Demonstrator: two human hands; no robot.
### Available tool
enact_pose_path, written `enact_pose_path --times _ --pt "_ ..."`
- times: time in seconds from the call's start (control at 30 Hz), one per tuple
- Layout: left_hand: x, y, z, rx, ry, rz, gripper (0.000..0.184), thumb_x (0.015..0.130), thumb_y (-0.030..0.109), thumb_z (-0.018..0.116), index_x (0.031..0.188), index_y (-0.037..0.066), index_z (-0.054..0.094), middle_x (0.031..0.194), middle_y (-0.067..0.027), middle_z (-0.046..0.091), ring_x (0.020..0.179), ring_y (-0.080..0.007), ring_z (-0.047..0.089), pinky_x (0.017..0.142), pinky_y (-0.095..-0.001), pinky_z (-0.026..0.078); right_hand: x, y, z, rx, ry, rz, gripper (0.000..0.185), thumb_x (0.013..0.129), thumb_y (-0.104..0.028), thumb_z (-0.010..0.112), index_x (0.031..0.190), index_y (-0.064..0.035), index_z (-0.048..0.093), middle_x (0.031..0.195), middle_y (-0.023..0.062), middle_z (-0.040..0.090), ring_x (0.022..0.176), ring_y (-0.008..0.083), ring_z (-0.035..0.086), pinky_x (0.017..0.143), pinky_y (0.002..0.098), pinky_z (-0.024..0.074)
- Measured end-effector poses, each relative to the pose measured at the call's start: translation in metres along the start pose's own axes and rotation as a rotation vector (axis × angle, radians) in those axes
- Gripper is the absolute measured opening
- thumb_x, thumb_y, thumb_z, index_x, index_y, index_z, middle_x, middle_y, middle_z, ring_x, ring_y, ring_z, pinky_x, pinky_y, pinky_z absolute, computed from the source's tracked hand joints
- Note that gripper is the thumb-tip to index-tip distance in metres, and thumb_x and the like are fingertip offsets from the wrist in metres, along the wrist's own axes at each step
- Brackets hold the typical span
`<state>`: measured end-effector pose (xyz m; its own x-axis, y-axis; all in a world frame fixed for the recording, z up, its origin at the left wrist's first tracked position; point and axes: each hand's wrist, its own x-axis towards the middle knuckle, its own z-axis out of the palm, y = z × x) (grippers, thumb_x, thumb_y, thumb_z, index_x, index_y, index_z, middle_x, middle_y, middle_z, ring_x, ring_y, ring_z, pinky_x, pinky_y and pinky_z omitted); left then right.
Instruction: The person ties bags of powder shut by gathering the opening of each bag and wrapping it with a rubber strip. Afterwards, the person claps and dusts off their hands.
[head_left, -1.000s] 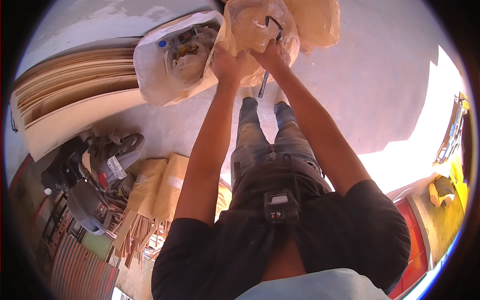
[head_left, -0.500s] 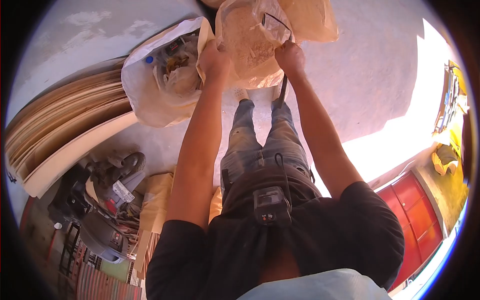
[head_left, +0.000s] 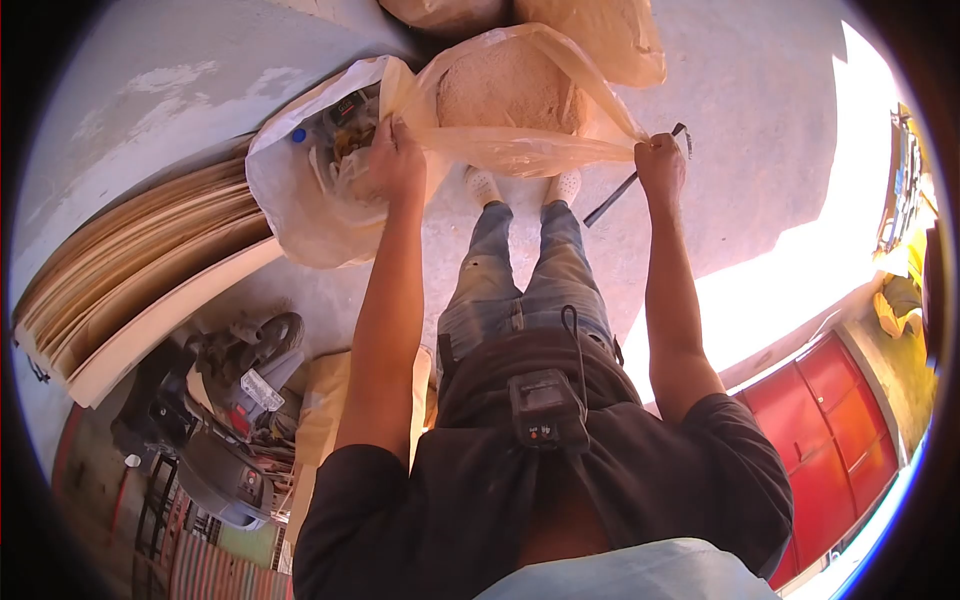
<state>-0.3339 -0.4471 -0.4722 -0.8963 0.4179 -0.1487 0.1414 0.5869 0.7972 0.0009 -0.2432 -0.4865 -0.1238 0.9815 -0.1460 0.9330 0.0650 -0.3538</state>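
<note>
A translucent plastic bag (head_left: 500,148) filled with tan, sawdust-like powder (head_left: 505,90) stands in front of my feet. Its mouth is pulled wide between my hands. My left hand (head_left: 397,165) is closed on the left side of its rim, close to a white bag (head_left: 285,200) of mixed waste. On the right, the opposite corner of the rim is gripped in my right hand (head_left: 660,170). A long black strip (head_left: 612,198) also passes through or behind that fist; its exact kind is unclear.
Curved stacked boards (head_left: 150,270) lean along the wall at left. More filled bags (head_left: 600,40) stand beyond the open one. Dark machinery (head_left: 215,465) and clutter lie at lower left. A red metal cabinet (head_left: 825,430) is at right.
My hands have moved apart, the right one outward and down, stretching the bag's mouth open. The black strip has swung right with my right hand. The powder is more exposed.
</note>
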Motion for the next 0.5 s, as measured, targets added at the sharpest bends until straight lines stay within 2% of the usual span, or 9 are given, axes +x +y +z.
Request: enact_pose_path --times 0.03,0.13,0.2,0.27,0.33,0.37,0.43,0.47,0.5 --pt "0.003 0.006 0.003 0.168 0.072 0.173 0.027 0.093 0.019 0.057 0.104 -0.004 0.066 0.091 -0.02 0.066 0.08 -0.0335 0.064 0.077 -0.042 0.05 0.007 -0.01 0.0 0.005 -0.001 0.002 0.031 0.077 -0.028 0.061 0.088 -0.0004 0.068 0.087 0.0234 0.068 0.086 0.0386 0.066 0.078 0.0465 0.051" --pt "0.017 -0.003 0.02 0.194 0.141 0.324 0.028 0.094 0.022 0.057 0.103 -0.003 0.066 0.094 -0.0217 0.066 0.088 -0.0355 0.062 0.082 -0.0453 0.047 0.026 -0.05 -0.011 -0.114 -0.11 -0.114 0.037 0.077 -0.034 0.067 0.093 -0.0009 0.068 0.094 0.0211 0.069 0.091 0.0372 0.067 0.08 0.0474 0.052" --pt "0.021 -0.007 0.038 0.147 0.21 0.336 0.029 0.095 0.022 0.056 0.103 -0.004 0.065 0.095 -0.0197 0.067 0.09 -0.0336 0.062 0.081 -0.0445 0.048 0.033 -0.076 -0.016 -0.153 -0.312 -0.124 0.041 0.079 -0.041 0.069 0.092 -0.0018 0.069 0.091 0.0213 0.07 0.09 0.0377 0.067 0.079 0.0477 0.0523" --pt "0.026 -0.019 0.05 0.105 0.277 0.341 0.029 0.095 0.022 0.056 0.103 -0.004 0.064 0.096 -0.0177 0.067 0.091 -0.0316 0.062 0.08 -0.0436 0.048 0.034 -0.084 -0.013 -0.166 -0.349 -0.142 0.039 0.08 -0.041 0.068 0.091 -0.0033 0.069 0.089 0.0213 0.07 0.087 0.0385 0.067 0.077 0.0478 0.0526" --pt "0.037 -0.033 0.054 -0.429 -0.004 -0.252 0.029 0.093 0.023 0.057 0.103 -0.003 0.064 0.105 -0.0139 0.066 0.1 -0.0282 0.062 0.086 -0.0414 0.048 0.035 -0.073 0.0 -0.135 -0.282 -0.214 0.033 0.084 -0.037 0.064 0.089 -0.0057 0.07 0.082 0.0235 0.068 0.08 0.042 0.066 0.073 0.0492 0.0529" --pt "0.041 -0.036 0.061 -0.432 -0.001 -0.256 0.029 0.093 0.023 0.057 0.103 -0.003 0.064 0.105 -0.0139 0.066 0.1 -0.0282 0.062 0.086 -0.0414 0.048 0.036 -0.058 0.005 -0.139 -0.284 -0.218 0.033 0.084 -0.037 0.064 0.089 -0.0057 0.07 0.082 0.0235 0.068 0.08 0.042 0.066 0.073 0.0492 0.0529" --pt "0.046 -0.026 0.067 -0.839 0.213 -0.404 0.031 0.094 0.026 0.051 0.107 0.001 0.063 0.113 -0.0104 0.064 0.109 -0.0249 0.06 0.095 -0.0401 0.047 0.041 -0.044 0.0 -0.028 -0.165 -0.171 0.03 0.086 -0.033 0.06 0.086 -0.0038 0.068 0.081 0.0258 0.066 0.078 0.0446 0.065 0.07 0.0487 0.0516" --pt "0.044 -0.021 0.065 -0.841 0.221 -0.407 0.031 0.094 0.026 0.051 0.107 0.001 0.063 0.113 -0.0104 0.064 0.109 -0.0249 0.06 0.095 -0.0401 0.047 0.039 -0.038 -0.012 0.155 -0.167 -0.056 0.03 0.085 -0.029 0.056 0.083 -0.0011 0.066 0.082 0.0274 0.065 0.078 0.0463 0.063 0.069 0.0486 0.0494" --pt "0.039 -0.007 0.059 -1.086 0.295 -0.56 0.033 0.093 0.026 0.047 0.11 0.002 0.062 0.117 -0.0105 0.063 0.112 -0.0249 0.059 0.098 -0.0405 0.046 0.039 -0.038 -0.025 0.161 -0.189 0.051 0.029 0.083 -0.027 0.056 0.085 -0.0005 0.067 0.08 0.0264 0.065 0.078 0.0434 0.063 0.069 0.0469 0.0475"
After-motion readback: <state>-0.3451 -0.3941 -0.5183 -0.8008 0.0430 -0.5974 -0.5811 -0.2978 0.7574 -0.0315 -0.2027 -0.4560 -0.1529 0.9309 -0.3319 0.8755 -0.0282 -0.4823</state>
